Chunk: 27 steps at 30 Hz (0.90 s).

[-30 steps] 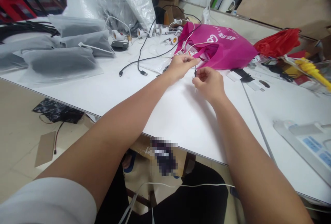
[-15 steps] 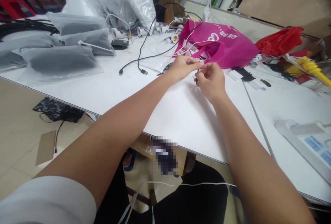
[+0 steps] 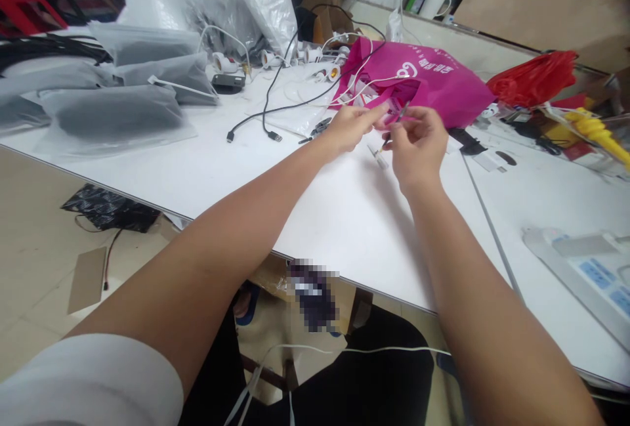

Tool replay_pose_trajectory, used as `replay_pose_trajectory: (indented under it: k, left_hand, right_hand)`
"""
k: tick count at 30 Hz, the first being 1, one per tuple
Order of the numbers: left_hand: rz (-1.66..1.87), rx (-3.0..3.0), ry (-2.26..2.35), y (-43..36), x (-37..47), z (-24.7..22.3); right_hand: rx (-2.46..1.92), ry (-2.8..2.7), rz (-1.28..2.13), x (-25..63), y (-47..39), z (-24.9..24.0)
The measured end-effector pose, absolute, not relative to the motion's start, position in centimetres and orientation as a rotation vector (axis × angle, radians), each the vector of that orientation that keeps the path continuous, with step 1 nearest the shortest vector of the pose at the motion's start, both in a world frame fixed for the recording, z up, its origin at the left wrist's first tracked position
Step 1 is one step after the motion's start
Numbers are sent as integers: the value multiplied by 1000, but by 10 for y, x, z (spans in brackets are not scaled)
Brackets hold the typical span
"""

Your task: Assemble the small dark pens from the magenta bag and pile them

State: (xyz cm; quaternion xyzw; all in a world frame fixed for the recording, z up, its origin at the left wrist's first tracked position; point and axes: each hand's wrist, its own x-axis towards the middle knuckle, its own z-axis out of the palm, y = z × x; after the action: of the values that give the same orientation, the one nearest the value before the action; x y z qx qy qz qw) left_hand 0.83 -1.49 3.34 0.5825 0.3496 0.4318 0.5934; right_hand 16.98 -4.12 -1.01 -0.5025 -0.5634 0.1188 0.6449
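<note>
My right hand is closed in a pinch around a thin dark rod, whose upper end sticks up past the fingertips. A bit of yellow shows at its lower end, below the fingers. Just left of it, my left hand has thumb and fingers pressed together, pointing at the right hand. Whatever it may hold is too small to make out. Under the hands, a small whitish piece shows against the white table. Small dark parts lie beyond my left wrist.
A pink bag lies behind the hands. A black USB cable and white lamp sockets are further left, near grey packed pouches. A red plastic bag and a power strip are on the right.
My right hand has moved a little to the right and up, away from the left fingertips. More of the dark rod and the whitish piece now show.
</note>
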Motion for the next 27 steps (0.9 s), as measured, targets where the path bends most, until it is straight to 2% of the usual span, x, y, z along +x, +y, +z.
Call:
replay_pose_trajectory:
  k: [5,9,13,19,27]
  left_hand:
    - [858,1401,771,-22,10,34]
    - [742,1507,755,-31,13,32]
    - [716,1585,680,-30,17,23]
    - [733,1697,621,-18,23,10]
    - [844,1775,643,-20,24,13]
  right_hand:
    - [-1011,-958,146,179,-33,3]
    - [-996,-854,232,190,-28,7]
    - [-990,-868,373,186,-30,5]
    - [-1045,-868,407,186,-30,1]
    - [-1260,-1122,516,199,-31,-8]
